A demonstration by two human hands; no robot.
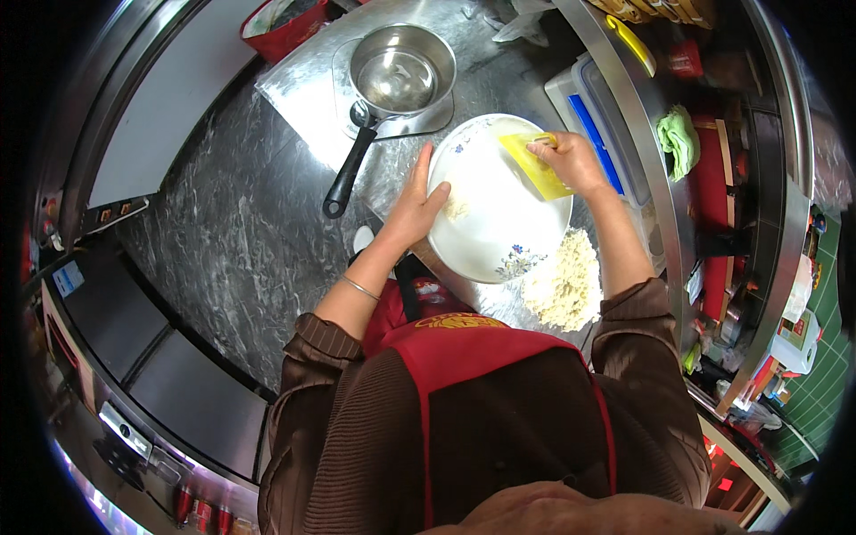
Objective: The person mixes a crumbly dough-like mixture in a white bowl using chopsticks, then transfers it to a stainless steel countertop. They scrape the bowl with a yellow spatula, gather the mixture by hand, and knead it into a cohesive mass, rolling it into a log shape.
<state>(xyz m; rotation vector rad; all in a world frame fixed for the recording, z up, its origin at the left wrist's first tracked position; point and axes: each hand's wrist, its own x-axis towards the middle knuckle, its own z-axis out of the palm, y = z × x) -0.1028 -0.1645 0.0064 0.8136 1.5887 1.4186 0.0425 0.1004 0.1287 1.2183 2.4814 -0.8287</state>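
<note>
Before me is a large white bowl [495,224] with blue flower prints, on a steel worktop. My left hand [420,200] lies against its left rim, thumb over the edge and fingers spread outside. In my right hand [570,160] is a yellow dough scraper [533,167], its blade over the upper right inside of the bowl. A small crumbly patch [457,208] clings to the bowl's inner left wall. Right of the bowl, a heap of pale crumbly dough [567,284] rests on the steel surface, close under my right forearm.
A steel saucepan [401,70] with a black handle stands on a flat scale-like plate beyond the bowl. A lidded plastic box [588,127] with a blue clip sits at right under a steel shelf edge [642,114]. A green cloth [678,142] and a yellow-handled tool [631,44] lie on the shelf.
</note>
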